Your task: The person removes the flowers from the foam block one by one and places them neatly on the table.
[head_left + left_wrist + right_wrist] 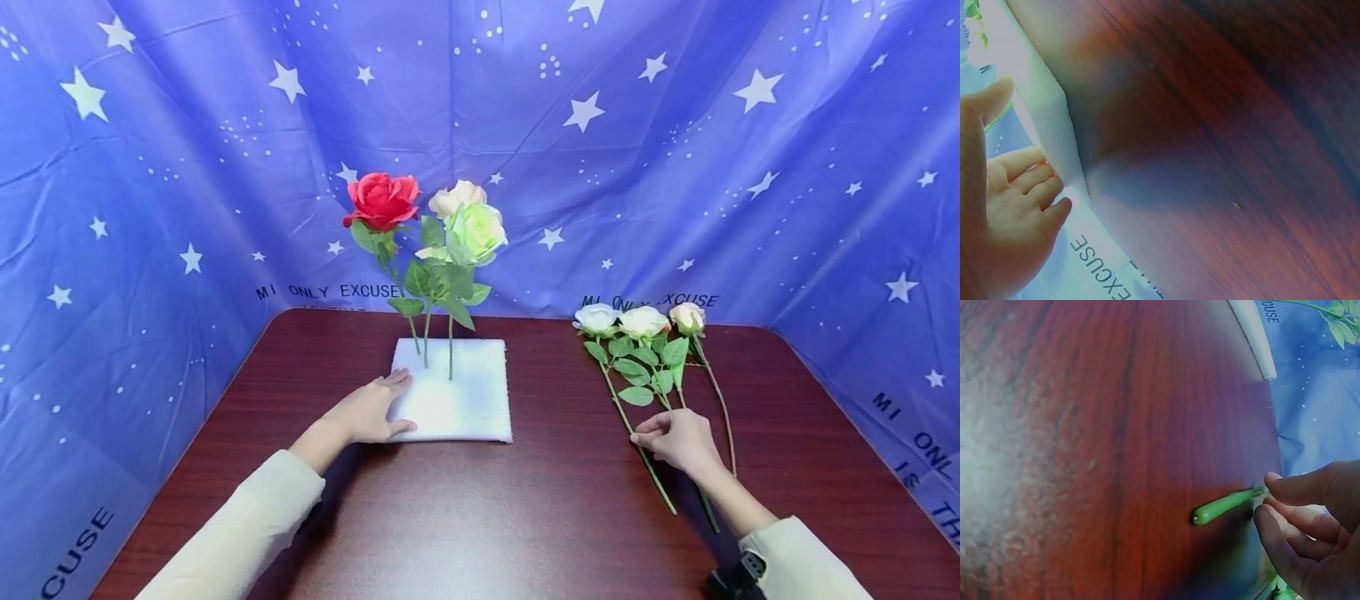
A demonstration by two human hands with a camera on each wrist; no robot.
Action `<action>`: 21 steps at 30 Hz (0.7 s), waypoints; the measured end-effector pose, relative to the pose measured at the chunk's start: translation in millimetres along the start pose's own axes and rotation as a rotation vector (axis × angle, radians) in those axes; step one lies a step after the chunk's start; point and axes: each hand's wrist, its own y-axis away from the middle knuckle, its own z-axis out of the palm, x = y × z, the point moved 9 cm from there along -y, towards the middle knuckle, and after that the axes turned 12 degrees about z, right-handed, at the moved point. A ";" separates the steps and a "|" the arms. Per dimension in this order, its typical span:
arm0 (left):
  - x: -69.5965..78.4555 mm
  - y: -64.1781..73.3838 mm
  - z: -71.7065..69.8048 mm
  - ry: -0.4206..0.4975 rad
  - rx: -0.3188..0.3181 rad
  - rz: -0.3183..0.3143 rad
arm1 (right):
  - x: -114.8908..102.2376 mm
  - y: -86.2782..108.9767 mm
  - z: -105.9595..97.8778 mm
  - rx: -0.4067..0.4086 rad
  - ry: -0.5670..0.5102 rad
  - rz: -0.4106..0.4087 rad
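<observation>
My left hand (369,410) rests on the left edge of a white foam board (457,404), its fingers extended on top and the thumb near the front corner. A red rose (384,202), a pale pink rose (456,198) and a pale green rose (477,232) stand upright with their stems in the board. Over on the right, my right hand (682,442) pinches the green stem (1225,507) of a white rose (597,320) between thumb and fingertips. The stem lies close along the table, its cut end pointing toward me.
Beside the white rose lie a cream rose (642,322) and a pale pink rose (687,318), their stems partly under my right hand. The dark red-brown wooden table (480,517) ends at a blue starry curtain (517,125) behind and at both sides.
</observation>
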 end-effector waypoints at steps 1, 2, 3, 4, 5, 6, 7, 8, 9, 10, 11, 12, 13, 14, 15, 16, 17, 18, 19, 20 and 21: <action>-0.3 -0.2 0.2 0.001 -0.001 -0.002 | -2.3 0.2 -1.5 0.012 0.010 -0.013; -0.2 -0.1 -0.1 -0.003 0.000 0.001 | -3.8 0.0 -2.6 0.020 0.015 -0.016; -0.3 0.0 -0.2 -0.003 0.000 0.000 | -5.8 -0.3 -3.4 0.028 0.019 -0.020; -0.5 0.1 0.0 -0.004 0.001 -0.001 | -8.2 -0.6 -3.8 0.034 0.017 -0.023; -0.5 0.2 -0.1 -0.002 0.001 -0.001 | -10.7 -1.2 -3.9 0.040 0.016 -0.028; -0.5 0.4 -0.1 -0.003 0.000 0.000 | -14.1 -1.8 -3.5 0.044 0.010 -0.037; -0.3 0.8 -0.2 -0.005 0.000 0.001 | -18.4 -2.6 -2.6 0.047 0.003 -0.051; 0.1 1.3 -0.6 -0.006 0.002 0.004 | -22.8 -4.1 -1.1 0.042 -0.010 -0.062; 0.3 1.5 -0.7 -0.006 0.001 0.004 | -28.0 -5.4 1.0 0.034 -0.032 -0.077; 0.6 1.6 -0.9 -0.007 0.001 0.005 | -33.7 -7.0 2.8 0.028 -0.057 -0.092; 0.6 1.4 -1.1 -0.012 0.001 0.009 | -39.4 -9.1 5.1 0.020 -0.079 -0.107; 0.5 1.4 -1.4 -0.015 0.001 0.009 | -45.5 -11.1 7.9 0.007 -0.108 -0.122; 0.3 1.3 -1.6 -0.016 0.002 0.010 | -51.8 -13.2 11.2 -0.012 -0.148 -0.136; -0.1 1.3 -1.7 -0.016 0.002 0.010 | -57.4 -15.6 14.8 -0.030 -0.188 -0.140; -0.5 1.1 -1.6 -0.017 0.003 0.009 | -63.4 -18.0 18.6 -0.048 -0.229 -0.150; -0.9 0.9 -1.4 -0.018 0.003 0.010 | -69.7 -19.9 22.2 -0.064 -0.267 -0.158; -1.2 0.6 -1.1 -0.018 0.003 0.011 | -75.9 -21.7 26.1 -0.085 -0.305 -0.167; -1.3 0.5 -0.8 -0.015 0.005 0.012 | -82.3 -23.4 30.2 -0.108 -0.349 -0.172; -1.3 0.1 -0.3 -0.014 0.006 0.014 | -88.6 -24.9 34.3 -0.132 -0.394 -0.176; -1.2 -0.4 0.2 -0.012 0.007 0.016 | -94.9 -26.1 38.0 -0.149 -0.426 -0.176; -0.8 -1.0 0.7 -0.012 0.008 0.019 | -101.5 -27.1 41.7 -0.169 -0.461 -0.180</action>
